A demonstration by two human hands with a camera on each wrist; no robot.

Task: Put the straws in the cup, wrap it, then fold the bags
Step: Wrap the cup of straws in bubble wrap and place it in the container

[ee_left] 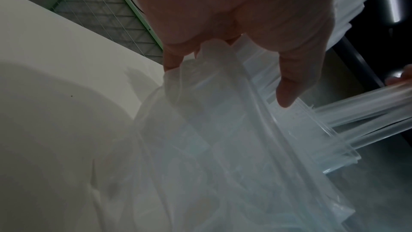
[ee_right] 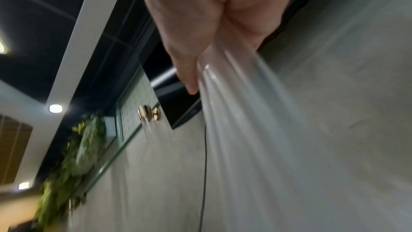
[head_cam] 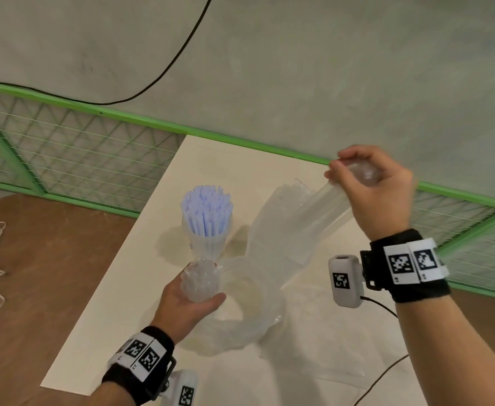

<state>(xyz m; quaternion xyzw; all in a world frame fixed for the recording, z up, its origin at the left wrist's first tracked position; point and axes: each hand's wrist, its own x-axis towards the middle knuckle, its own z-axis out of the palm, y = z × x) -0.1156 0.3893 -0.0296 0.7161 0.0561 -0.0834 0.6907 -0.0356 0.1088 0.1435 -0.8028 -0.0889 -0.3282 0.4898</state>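
Straws (head_cam: pixel 206 210) stand bunched in the clear cup (head_cam: pixel 208 244) on the white table (head_cam: pixel 100 332). Beside the cup, the left hand (head_cam: pixel 186 300) grips one crumpled end of a clear plastic bag (head_cam: pixel 287 230); the right hand (head_cam: pixel 372 189), raised well beyond it, pinches the other end, apparently stretching it for folding.

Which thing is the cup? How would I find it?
Look at the white table. Near its far left edge stands a clear cup, just beyond the left hand. It alone is crammed with pale blue straws; the clear bags beside it are floppy.
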